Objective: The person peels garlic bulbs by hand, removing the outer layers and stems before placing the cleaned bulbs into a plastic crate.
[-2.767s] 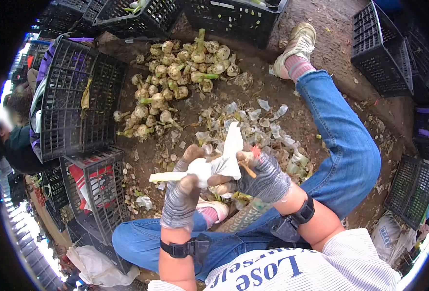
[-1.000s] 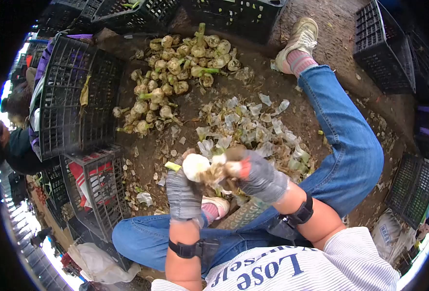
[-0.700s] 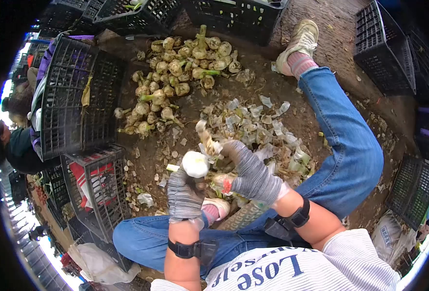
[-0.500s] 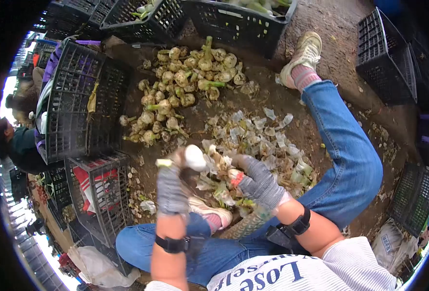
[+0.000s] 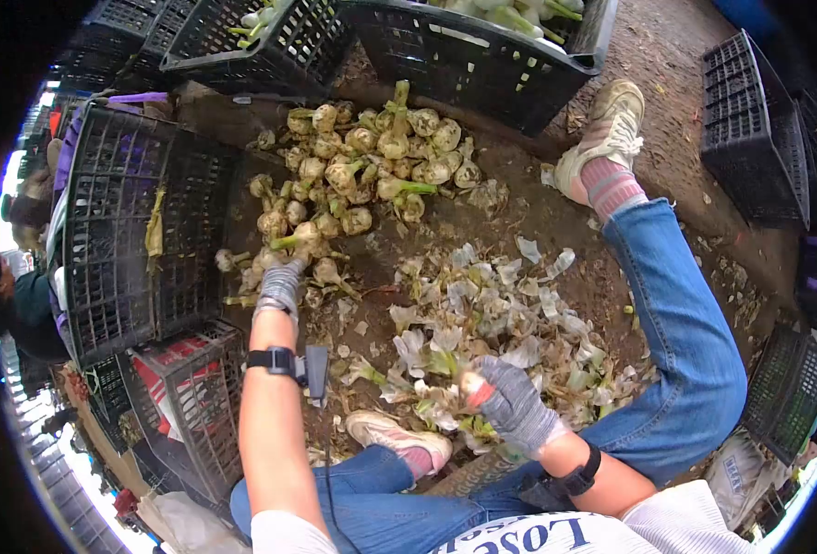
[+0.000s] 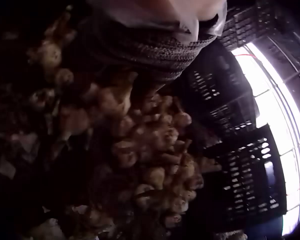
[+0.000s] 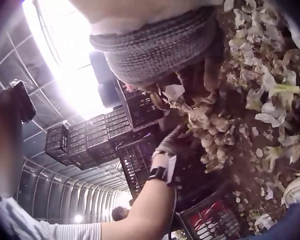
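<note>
Stretched out to the near left edge of a heap of garlic bulbs [image 5: 342, 171], the gloved left hand [image 5: 281, 284] touches the bulbs. Its fingertips are partly hidden there; in the right wrist view a finger of the left hand [image 7: 174, 142] looks extended toward the heap. Over a pile of loose peels [image 5: 519, 319] is the gloved right hand [image 5: 515, 402], with red on its thumb and fingers bent. A pale peel [image 7: 174, 92] shows by its fingers in the right wrist view; whether it grips anything is unclear. The left wrist view is dark, with bulbs [image 6: 157, 177] below the glove.
A black crate [image 5: 113, 231] stands on its side left of the heap, with a grey crate [image 5: 196, 397] nearer. Behind the heap, another crate [image 5: 464, 65] holds pale bulbs with green stems. The person's shoes [image 5: 612, 138] and bent legs frame the peels.
The left hand has moved away from the right hand and forward to the heap; the white bulb it held is out of sight. The right hand is lower, and the husk by its fingers has gone.
</note>
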{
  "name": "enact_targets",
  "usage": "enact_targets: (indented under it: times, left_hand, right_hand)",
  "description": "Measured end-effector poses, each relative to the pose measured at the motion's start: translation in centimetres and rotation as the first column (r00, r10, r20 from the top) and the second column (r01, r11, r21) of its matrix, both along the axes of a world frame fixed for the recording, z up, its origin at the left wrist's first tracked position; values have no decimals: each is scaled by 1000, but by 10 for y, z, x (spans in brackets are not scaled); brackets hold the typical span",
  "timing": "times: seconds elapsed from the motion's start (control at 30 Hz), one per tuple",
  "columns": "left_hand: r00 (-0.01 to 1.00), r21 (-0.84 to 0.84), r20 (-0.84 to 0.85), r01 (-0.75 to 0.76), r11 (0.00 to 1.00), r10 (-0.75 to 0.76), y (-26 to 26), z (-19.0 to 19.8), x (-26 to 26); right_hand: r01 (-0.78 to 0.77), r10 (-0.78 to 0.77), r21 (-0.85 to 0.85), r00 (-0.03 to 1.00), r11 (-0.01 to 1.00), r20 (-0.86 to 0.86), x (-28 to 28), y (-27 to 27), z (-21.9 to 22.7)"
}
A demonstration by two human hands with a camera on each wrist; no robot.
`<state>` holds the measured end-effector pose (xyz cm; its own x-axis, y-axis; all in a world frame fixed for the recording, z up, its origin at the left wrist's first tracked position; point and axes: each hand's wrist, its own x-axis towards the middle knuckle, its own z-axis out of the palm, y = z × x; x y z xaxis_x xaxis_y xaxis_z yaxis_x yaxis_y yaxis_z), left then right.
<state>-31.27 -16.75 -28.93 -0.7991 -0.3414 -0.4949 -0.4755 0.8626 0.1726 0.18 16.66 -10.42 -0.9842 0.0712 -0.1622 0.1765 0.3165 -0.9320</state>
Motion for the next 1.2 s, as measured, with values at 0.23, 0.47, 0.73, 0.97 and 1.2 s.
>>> enact_targets:
  times: [0.23,0.47,0.73,0.97,1.2]
  left_hand:
    - [733,708,-28,-465,531,680,87,42,38]
    - [953,967,237,-251,51,189,103,123,132]
    - [938,767,-182,322,555,-294,152,270,259]
    - [756,443,-480,646,622,-444,159,301,287]
    - [746,456,-509,656,601,-429,159,305,291]
  right_hand:
    - [-157,143,36,958,987,250,-26,3,24]
    - [9,6,-104,990,994,143,-21,-7,28]
    - [5,-16,-244,999,970,-43,-12,-13,63]
    - [169,54,-660,951,732,304,-3,-15,71]
    - [107,135,-689,948,717,287,-3,-3,71]
